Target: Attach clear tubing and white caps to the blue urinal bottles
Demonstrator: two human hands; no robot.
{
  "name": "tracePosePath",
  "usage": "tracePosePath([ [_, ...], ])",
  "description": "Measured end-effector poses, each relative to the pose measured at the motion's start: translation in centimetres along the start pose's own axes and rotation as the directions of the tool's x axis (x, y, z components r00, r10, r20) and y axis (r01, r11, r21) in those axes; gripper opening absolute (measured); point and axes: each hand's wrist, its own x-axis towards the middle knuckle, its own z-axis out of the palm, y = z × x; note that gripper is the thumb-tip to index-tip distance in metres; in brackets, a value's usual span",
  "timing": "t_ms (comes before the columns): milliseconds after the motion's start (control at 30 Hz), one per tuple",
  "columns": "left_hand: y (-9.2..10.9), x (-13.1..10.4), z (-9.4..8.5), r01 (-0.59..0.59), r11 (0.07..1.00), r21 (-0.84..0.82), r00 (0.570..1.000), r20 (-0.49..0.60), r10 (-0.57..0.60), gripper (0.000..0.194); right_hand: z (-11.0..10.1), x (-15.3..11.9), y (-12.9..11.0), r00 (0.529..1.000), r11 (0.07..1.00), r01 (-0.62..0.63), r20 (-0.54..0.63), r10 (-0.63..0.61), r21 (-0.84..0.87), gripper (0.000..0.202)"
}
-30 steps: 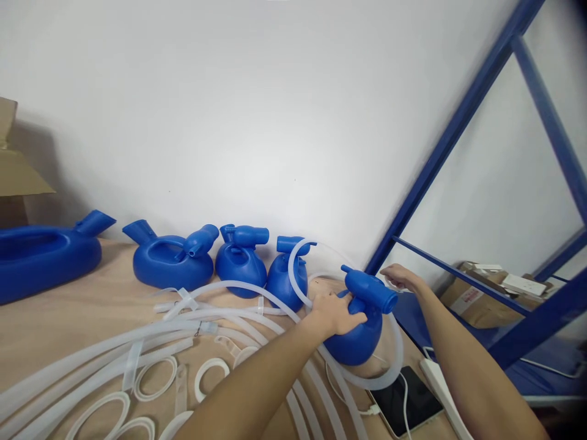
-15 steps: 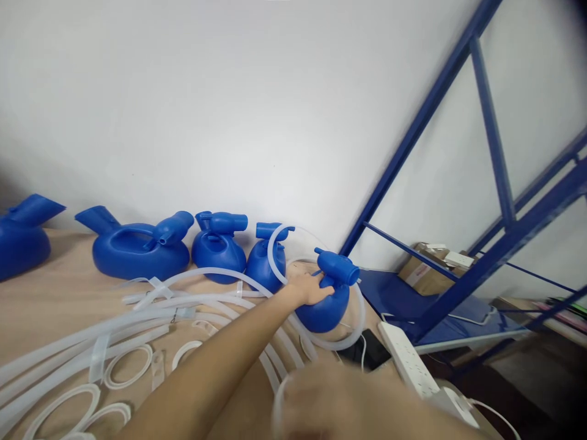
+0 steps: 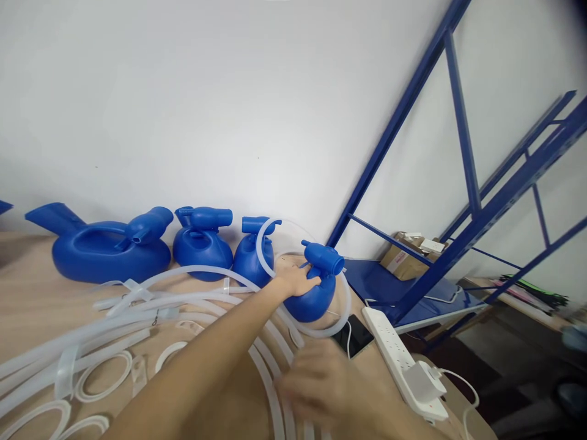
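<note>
The largest thing is the blue metal frame [image 3: 395, 125], which runs between 1 and 7 o'clock behind the table [image 3: 27, 293]. On the table, the blue container [image 3: 308, 305] at the right end of the row is directly under the left hand [image 3: 293, 278], its body reaching toward 4 o'clock from there. This hand is the nearer one: its fingers lie spread on the container top and touch it, but I cannot tell if they close around it. For the right hand [image 3: 316, 379], the container lies apart, at 12 o'clock; its fingers are blurred, and I cannot tell if they hold something. The container's long axis is hard to judge, but the tube-shaped piece [image 3: 323, 258] on top points from 10 to 4 o'clock. I count four blue containers, plus one blue tip cut at the left edge, one carton [image 3: 401, 263], four tube-shaped pieces, one power strip [image 3: 387, 342], one dark-screened device [image 3: 362, 335], and at least four white rings [image 3: 79, 386]. The pale hoses [image 3: 260, 245] overlap too much for counting.
</note>
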Motion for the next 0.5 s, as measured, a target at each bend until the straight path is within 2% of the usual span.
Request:
tracePosePath([
  [33,0.1,-0.1,-0.1,0.002,1.0,0.002,1.0,0.001,-0.002,0.075,-1.2,-0.8,1.9,0.979,0.985,-0.173,-0.107,0.173,0.006,0.02],
  [67,0.2,-0.2,-0.2,0.004,1.0,0.004,1.0,0.003,-0.004,0.075,-2.5,-1.8,3.9,0.909,0.927,-0.376,-0.188,0.372,0.017,0.02],
  [100,0.3,-0.2,-0.3,0.006,1.0,0.005,1.0,0.006,-0.006,0.076,-3.8,-2.9,6.0,0.779,0.812,-0.583,-0.276,0.563,0.011,0.019],
  [133,0.3,-0.3,-0.4,0.009,1.0,0.006,1.0,0.008,-0.009,0.076,-4.9,-4.2,8.1,0.616,0.657,-0.754,-0.34,0.711,0.007,0.018],
  [167,0.4,-0.4,-0.5,0.011,1.0,0.007,1.0,0.011,-0.012,0.077,-5.7,-5.5,10.3,0.451,0.489,-0.872,-0.354,0.819,0.021,0.022],
  [200,0.4,-0.4,-0.5,0.015,1.0,0.008,1.0,0.015,-0.015,0.078,-6.2,-6.7,12.4,0.301,0.343,-0.937,-0.35,0.887,0.063,0.033],
  [233,0.5,-0.4,-0.6,0.018,1.0,0.009,1.0,0.019,-0.018,0.079,-6.2,-7.8,14.2,0.174,0.221,-0.966,-0.297,0.939,0.132,0.048],
  [267,0.5,-0.4,-0.6,0.022,1.0,0.011,1.0,0.021,-0.022,0.08,-5.9,-8.8,15.8,0.098,0.142,-0.964,-0.198,0.975,0.226,0.059],
  [300,0.4,-0.4,-0.6,0.025,1.0,0.014,0.999,0.022,-0.025,0.081,-5.3,-9.6,17.1,0.034,0.062,-0.942,-0.091,0.995,0.329,0.062],
  [367,0.4,-0.5,-0.7,0.021,0.999,0.024,1.0,0.02,-0.022,0.08,-3.6,-10.4,18.5,0.003,0.005,-0.93,-0.004,1.0,0.368,0.053],
  [500,0.4,-0.7,-0.9,-0.01,0.998,0.058,1.0,0.005,0.009,0.076,-0.5,-10.2,18.9,-0.038,-0.088,-0.894,0.121,0.992,0.44,0.03],
])
